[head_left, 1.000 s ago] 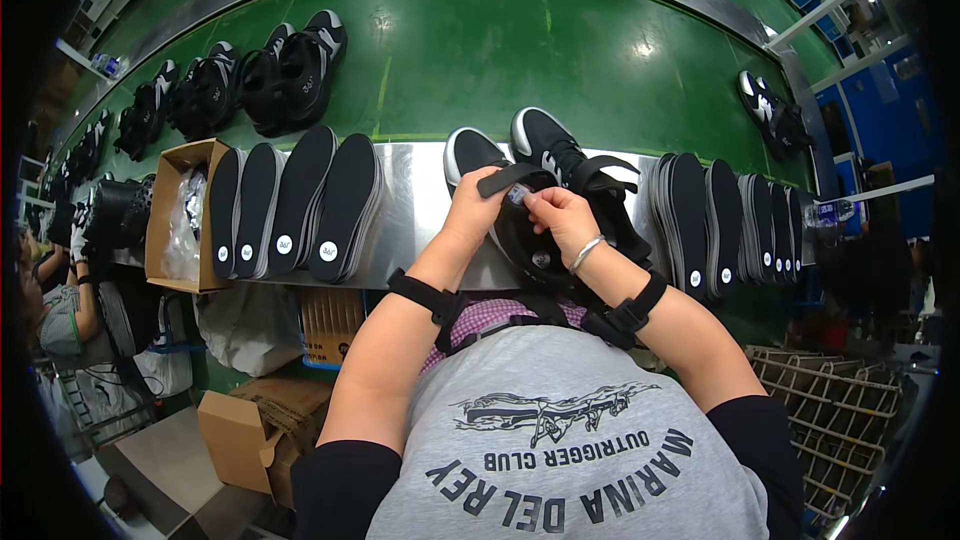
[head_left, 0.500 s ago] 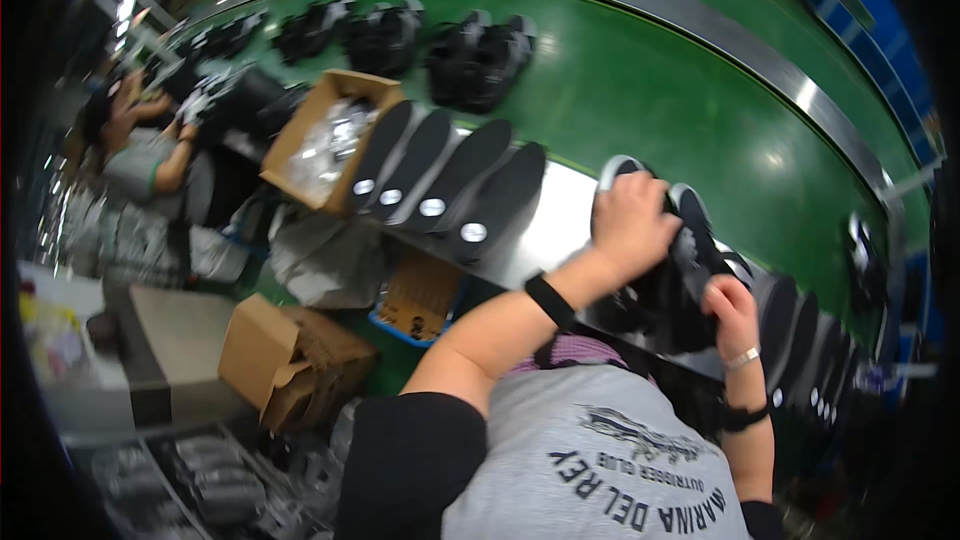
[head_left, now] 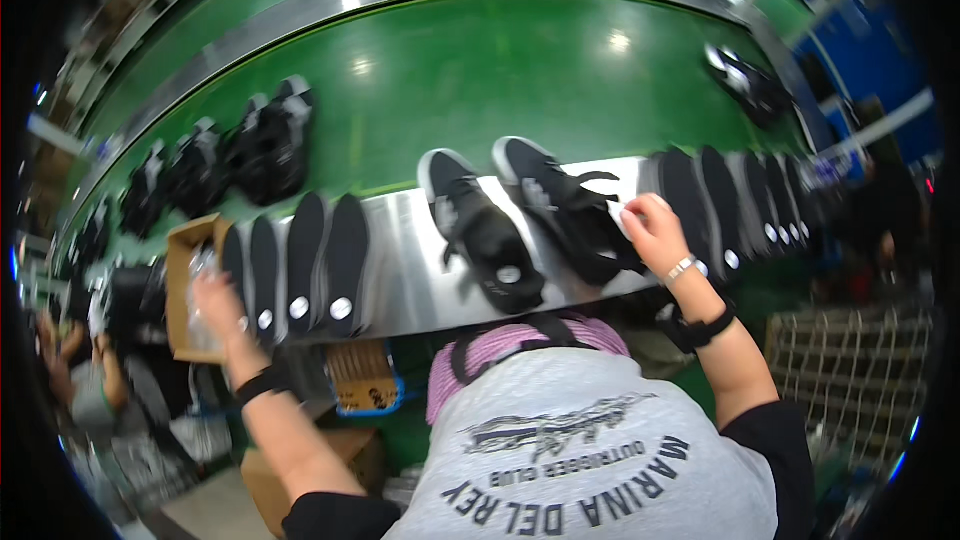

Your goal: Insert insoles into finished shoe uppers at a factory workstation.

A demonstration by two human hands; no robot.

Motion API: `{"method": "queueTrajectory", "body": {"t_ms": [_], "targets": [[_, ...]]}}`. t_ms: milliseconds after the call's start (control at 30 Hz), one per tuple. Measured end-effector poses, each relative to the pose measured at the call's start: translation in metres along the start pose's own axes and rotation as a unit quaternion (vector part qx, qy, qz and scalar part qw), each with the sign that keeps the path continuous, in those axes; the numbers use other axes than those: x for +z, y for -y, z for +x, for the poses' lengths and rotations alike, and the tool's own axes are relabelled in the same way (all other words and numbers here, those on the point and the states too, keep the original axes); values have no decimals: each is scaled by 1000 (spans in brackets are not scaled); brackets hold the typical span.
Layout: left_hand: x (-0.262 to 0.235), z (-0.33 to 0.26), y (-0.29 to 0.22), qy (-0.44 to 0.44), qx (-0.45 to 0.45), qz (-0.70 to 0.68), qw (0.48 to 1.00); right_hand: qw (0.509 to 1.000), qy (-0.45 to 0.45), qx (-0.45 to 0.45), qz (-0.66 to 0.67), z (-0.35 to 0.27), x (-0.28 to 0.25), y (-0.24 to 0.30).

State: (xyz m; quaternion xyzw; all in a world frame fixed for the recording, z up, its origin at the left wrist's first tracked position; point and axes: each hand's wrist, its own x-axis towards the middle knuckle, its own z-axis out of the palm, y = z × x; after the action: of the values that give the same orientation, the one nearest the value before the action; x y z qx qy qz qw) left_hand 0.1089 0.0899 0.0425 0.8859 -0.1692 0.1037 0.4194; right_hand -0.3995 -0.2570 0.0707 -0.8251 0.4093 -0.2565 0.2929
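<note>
Two black-and-white shoes, a left shoe and a right shoe, lie side by side on a shiny metal ledge, toes pointing away from me. Close by the right shoe's heel is my right hand, its fingers curled in. Whether it touches the shoe or pinches something small cannot be made out. My left hand, blurred, reaches into an open cardboard box holding clear, shiny plastic packets; its fingers are smeared.
Dark insoles with white round labels lie along the ledge beside the box, and more insoles lie to the right. Beyond is a green surface with several black shoes. A person works at the far left.
My left hand has left the shoes and moved to the cardboard box. Both shoes now lie uncovered on the ledge. My right hand stays beside the right shoe. The view has turned.
</note>
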Motion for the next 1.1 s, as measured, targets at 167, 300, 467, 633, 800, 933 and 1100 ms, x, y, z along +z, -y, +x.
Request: {"method": "queueTrajectory", "body": {"t_ms": [167,300,467,633,800,933,1100], "targets": [[2,15,-4,-173,127,276,937,967,164,171,94,-34,13,-8],[74,-133,-179,354,-13,-220,909,976,160,124,85,-45,41,-2],[146,-231,-184,493,-63,-142,856,995,68,74,18,-23,-17,-14],[162,-198,-203,471,-117,-239,841,959,-46,181,-213,-14,-97,-128],[156,-170,-224,272,221,76,933,851,19,372,-371,-21,-110,-172],[143,-204,-298,396,300,-110,861,834,42,397,-381,-21,-117,-175],[189,-256,-325,387,405,-12,828,876,-32,349,-331,-15,-131,-161]]}}
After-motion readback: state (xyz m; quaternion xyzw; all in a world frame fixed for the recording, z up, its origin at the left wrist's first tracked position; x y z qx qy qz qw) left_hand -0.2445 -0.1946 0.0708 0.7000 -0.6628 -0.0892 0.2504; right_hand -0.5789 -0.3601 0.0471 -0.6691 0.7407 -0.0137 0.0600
